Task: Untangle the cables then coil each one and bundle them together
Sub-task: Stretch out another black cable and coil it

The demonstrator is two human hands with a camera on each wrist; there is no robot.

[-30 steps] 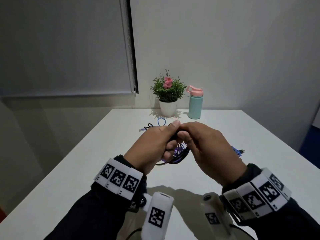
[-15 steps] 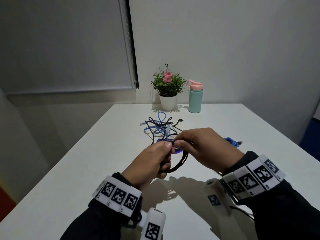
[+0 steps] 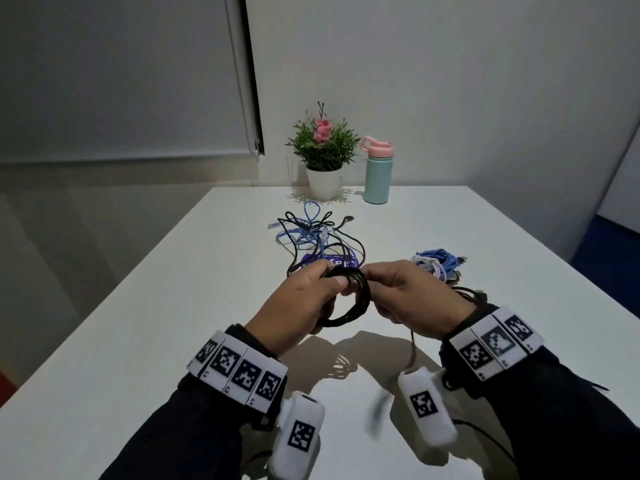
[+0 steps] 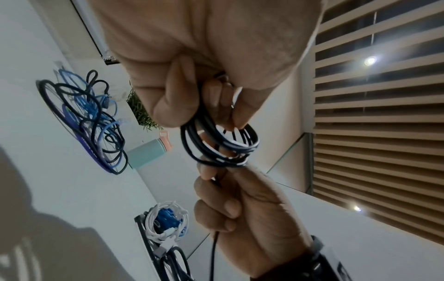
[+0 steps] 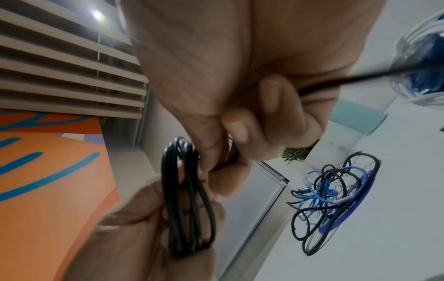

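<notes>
The left hand (image 3: 304, 299) grips a black coil (image 3: 349, 299); the right hand (image 3: 408, 292) pinches its top. Light, springy cable: likely to unwind unless held where the loops cross.

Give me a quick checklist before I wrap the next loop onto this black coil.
1. Left hand grips the black coil: ok, fingers curled round the loops.
2. Right hand holds the free strand: ok, it runs through the curled fingers.
3. Loops lie together: ok, stacked in one ring in the left wrist view.
4. Free strand clear of the tangle: cannot tell, its far end is out of sight.
5. Finished bundle out of the way: ok, it lies on the table beyond the right hand.
6. Length left to coil: cannot tell.
</notes>
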